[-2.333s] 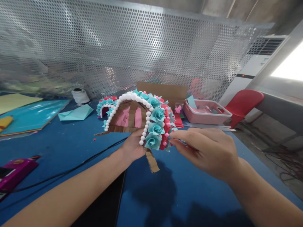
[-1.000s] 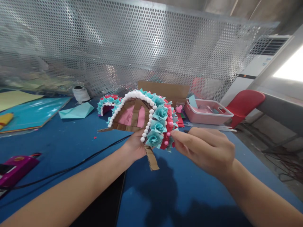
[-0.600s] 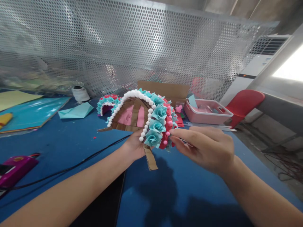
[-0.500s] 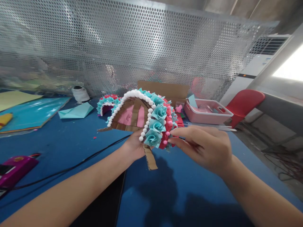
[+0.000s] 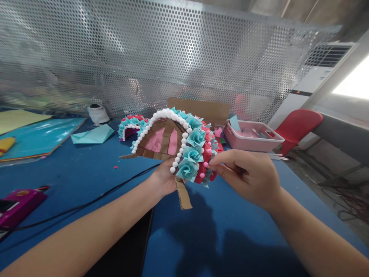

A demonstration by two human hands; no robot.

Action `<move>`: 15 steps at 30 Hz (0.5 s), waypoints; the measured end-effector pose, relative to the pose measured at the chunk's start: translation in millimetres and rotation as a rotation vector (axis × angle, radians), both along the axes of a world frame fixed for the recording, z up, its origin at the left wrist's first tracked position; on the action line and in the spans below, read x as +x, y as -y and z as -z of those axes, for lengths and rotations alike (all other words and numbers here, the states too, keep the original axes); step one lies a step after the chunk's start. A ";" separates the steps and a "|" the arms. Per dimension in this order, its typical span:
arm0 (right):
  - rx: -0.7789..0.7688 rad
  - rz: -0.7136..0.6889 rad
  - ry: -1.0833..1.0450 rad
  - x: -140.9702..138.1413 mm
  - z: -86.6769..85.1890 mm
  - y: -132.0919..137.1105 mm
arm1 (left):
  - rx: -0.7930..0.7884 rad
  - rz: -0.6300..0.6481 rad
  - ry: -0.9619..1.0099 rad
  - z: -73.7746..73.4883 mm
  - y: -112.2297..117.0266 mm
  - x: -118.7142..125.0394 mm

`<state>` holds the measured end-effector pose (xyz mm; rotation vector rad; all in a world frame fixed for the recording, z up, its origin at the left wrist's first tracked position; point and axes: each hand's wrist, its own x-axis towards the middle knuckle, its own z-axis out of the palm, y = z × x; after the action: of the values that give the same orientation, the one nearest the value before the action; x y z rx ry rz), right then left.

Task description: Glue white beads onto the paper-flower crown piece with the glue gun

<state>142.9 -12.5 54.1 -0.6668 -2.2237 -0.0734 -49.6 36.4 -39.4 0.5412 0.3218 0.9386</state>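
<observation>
over the table (image 5: 161, 227), left grip (image 5: 165, 178) holds the arch (image 5: 193, 154), right grip (image 5: 250, 175) seemingly pinches it, distant label (image 5: 327, 73) illegible.

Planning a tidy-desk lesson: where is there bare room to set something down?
Bare blue tabletop lies right of the flat black panel, below the right hand, and again between the magenta plastic device and folded teal paper. Crowded: the back, around the white-rimmed pink plastic basket.

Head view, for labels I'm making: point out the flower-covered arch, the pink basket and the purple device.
Flower-covered arch (image 5: 165, 141): head view, on its middle cardboard strip.
Pink basket (image 5: 251, 143): head view, on its front wall.
Purple device (image 5: 23, 206): head view, on its casing.
</observation>
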 end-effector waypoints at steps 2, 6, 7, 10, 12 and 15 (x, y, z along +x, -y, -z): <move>-0.010 -0.008 0.012 0.9 0.3 -0.2 | -0.007 -0.002 -0.002 -1.2 0.3 -0.3; -0.015 -0.016 0.033 1.7 0.5 -0.4 | -0.018 -0.007 -0.009 -2.2 0.3 0.7; -0.016 -0.017 0.036 1.7 0.5 -0.5 | -0.021 -0.007 -0.012 -2.0 0.3 1.0; -0.028 -0.017 0.042 1.1 0.8 -0.6 | -0.026 -0.009 -0.019 -1.3 0.5 1.7; -0.032 -0.020 0.036 0.8 1.4 -0.7 | -0.026 -0.012 -0.019 -1.1 0.9 2.1; -0.027 -0.034 0.030 1.0 2.3 -1.0 | -0.021 -0.011 -0.014 -1.5 1.5 2.1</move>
<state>143.9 -11.5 51.8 -0.6463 -2.2680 -0.0369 -47.5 35.0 -37.9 0.5276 0.3469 0.9415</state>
